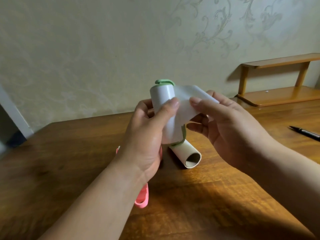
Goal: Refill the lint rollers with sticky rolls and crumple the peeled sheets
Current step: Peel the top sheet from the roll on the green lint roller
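Brown wood table (216,196), pink roller (142,198) near, partly hidden. Empty tube (188,155) lying behind. Above, left hand (147,135) gripping green roller (164,108), upright; right hand (230,129) pinching peeled sheet (188,99). Black pen (304,133) far right.

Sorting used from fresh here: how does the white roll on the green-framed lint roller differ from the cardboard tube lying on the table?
The white sticky roll on the green-framed lint roller is held up in the left hand, roughly upright; the bare cardboard tube lies on its side on the wooden table. The roll has a sheet being peeled off by the right hand; the tube shows none. The roll sits in a frame; the tube's open end is hollow. Both are pale cylinders.
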`<state>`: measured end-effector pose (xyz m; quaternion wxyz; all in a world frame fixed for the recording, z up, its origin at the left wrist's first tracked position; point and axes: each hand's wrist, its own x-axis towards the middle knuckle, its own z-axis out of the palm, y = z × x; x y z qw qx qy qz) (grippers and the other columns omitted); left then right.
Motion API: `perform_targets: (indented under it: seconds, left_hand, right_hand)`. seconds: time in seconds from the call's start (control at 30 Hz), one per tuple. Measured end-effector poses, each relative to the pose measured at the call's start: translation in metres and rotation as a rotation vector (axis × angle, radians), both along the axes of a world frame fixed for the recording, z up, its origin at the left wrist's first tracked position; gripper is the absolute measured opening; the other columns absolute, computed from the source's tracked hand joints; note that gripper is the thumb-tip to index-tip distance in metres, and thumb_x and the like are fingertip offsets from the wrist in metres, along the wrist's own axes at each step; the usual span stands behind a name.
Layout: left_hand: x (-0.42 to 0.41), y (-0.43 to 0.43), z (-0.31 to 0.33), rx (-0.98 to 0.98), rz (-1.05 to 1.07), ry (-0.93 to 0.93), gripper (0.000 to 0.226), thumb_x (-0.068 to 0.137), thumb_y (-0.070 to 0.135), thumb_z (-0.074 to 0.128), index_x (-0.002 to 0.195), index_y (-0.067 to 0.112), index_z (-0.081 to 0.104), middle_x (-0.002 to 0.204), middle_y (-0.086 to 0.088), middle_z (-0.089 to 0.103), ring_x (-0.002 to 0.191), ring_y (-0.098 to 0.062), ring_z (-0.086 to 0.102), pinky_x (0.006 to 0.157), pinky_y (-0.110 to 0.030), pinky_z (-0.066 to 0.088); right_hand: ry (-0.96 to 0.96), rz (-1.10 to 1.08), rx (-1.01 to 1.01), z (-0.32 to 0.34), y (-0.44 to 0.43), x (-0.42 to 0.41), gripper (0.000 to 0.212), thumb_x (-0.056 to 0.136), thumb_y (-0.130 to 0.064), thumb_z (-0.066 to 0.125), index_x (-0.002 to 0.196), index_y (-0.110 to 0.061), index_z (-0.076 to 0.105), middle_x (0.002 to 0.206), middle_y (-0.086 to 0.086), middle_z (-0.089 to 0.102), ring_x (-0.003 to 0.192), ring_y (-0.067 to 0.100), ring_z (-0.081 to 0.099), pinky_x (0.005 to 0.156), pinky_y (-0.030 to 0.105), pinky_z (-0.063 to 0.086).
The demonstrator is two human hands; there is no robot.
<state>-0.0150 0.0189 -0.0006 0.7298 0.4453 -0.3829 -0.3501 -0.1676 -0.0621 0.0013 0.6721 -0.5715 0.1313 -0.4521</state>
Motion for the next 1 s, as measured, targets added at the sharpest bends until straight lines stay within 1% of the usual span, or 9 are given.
perform_targets:
  seconds: [0.13, 0.23, 0.33, 0.43, 0.53, 0.67, 0.73, 0.83, 1.0]
  left_hand:
    - [0.002, 0.002, 0.005, 0.055, -0.009, 0.05, 0.05, 0.097, 0.034, 0.071, 0.136, 0.004, 0.072, 0.132, -0.029, 0.076, 0.103, -0.032, 0.073, 0.085, -0.045, 0.056]
    - [0.004, 0.0, 0.001, 0.047, 0.119, -0.019, 0.031, 0.111, 0.03, 0.062, 0.123, 0.007, 0.078, 0.111, -0.021, 0.082, 0.095, -0.029, 0.076, 0.086, -0.051, 0.057]
    - [0.005, 0.0, -0.001, 0.035, 0.182, -0.026, 0.036, 0.11, 0.037, 0.062, 0.121, 0.008, 0.079, 0.109, -0.018, 0.082, 0.097, -0.031, 0.079, 0.092, -0.059, 0.063]
    - [0.0, 0.001, 0.003, 0.012, 0.122, 0.063, 0.041, 0.112, 0.037, 0.062, 0.134, 0.004, 0.072, 0.124, -0.028, 0.08, 0.106, -0.04, 0.081, 0.089, -0.052, 0.063]
    - [-0.007, 0.002, 0.006, -0.007, 0.063, 0.127, 0.049, 0.111, 0.04, 0.06, 0.141, 0.001, 0.067, 0.124, -0.027, 0.081, 0.115, -0.041, 0.08, 0.099, -0.052, 0.063]
    - [-0.004, 0.005, 0.011, -0.007, -0.045, 0.169, 0.054, 0.111, 0.042, 0.056, 0.139, -0.002, 0.069, 0.135, -0.033, 0.075, 0.131, -0.048, 0.07, 0.118, -0.063, 0.048]
    - [-0.001, 0.006, 0.014, 0.003, -0.095, 0.183, 0.057, 0.112, 0.04, 0.055, 0.148, -0.003, 0.062, 0.147, -0.036, 0.066, 0.142, -0.053, 0.061, 0.124, -0.07, 0.039]
    - [0.001, 0.007, 0.016, -0.004, -0.111, 0.165, 0.06, 0.108, 0.04, 0.059, 0.15, -0.003, 0.06, 0.146, -0.037, 0.066, 0.137, -0.055, 0.064, 0.123, -0.072, 0.04]
    - [0.0, 0.01, 0.019, -0.016, -0.096, 0.142, 0.064, 0.102, 0.037, 0.068, 0.147, -0.007, 0.06, 0.146, -0.04, 0.064, 0.137, -0.056, 0.063, 0.117, -0.069, 0.048]
  right_hand:
    - [-0.022, -0.025, 0.046, 0.0, -0.003, 0.002, 0.011, 0.107, -0.012, 0.06, 0.109, -0.013, 0.071, 0.099, 0.01, 0.081, 0.092, 0.024, 0.079, 0.088, 0.04, 0.065]
    - [-0.02, -0.014, 0.037, -0.002, -0.001, 0.004, 0.011, 0.109, -0.015, 0.06, 0.11, -0.015, 0.072, 0.1, 0.01, 0.082, 0.093, 0.025, 0.081, 0.085, 0.036, 0.067]
    - [-0.018, -0.003, 0.025, -0.003, -0.002, 0.003, 0.014, 0.109, -0.018, 0.061, 0.116, -0.014, 0.071, 0.099, 0.008, 0.084, 0.092, 0.024, 0.082, 0.082, 0.033, 0.066]
    - [-0.016, 0.01, 0.014, -0.002, -0.001, 0.003, 0.016, 0.107, -0.017, 0.064, 0.12, -0.012, 0.072, 0.099, 0.011, 0.084, 0.089, 0.022, 0.081, 0.079, 0.031, 0.065]
    - [-0.022, 0.005, 0.022, 0.0, -0.003, 0.002, 0.015, 0.104, -0.014, 0.067, 0.116, -0.011, 0.075, 0.094, 0.011, 0.083, 0.082, 0.02, 0.08, 0.077, 0.03, 0.065]
    - [-0.025, -0.009, 0.034, 0.0, -0.005, 0.001, 0.007, 0.097, -0.016, 0.073, 0.102, -0.01, 0.073, 0.084, 0.013, 0.075, 0.083, 0.023, 0.078, 0.081, 0.034, 0.066]
    - [-0.029, -0.003, 0.034, -0.001, -0.007, 0.001, 0.022, 0.092, -0.02, 0.078, 0.104, -0.006, 0.065, 0.084, 0.011, 0.074, 0.085, 0.023, 0.079, 0.082, 0.034, 0.066]
    - [0.013, 0.038, -0.017, -0.002, -0.006, 0.001, 0.031, 0.091, -0.021, 0.078, 0.115, -0.006, 0.065, 0.087, 0.011, 0.074, 0.086, 0.02, 0.076, 0.08, 0.031, 0.062]
    - [0.159, -0.013, -0.15, -0.007, -0.001, 0.004, 0.032, 0.084, -0.021, 0.08, 0.105, 0.0, 0.068, 0.095, 0.02, 0.07, 0.09, 0.024, 0.072, 0.084, 0.039, 0.058]
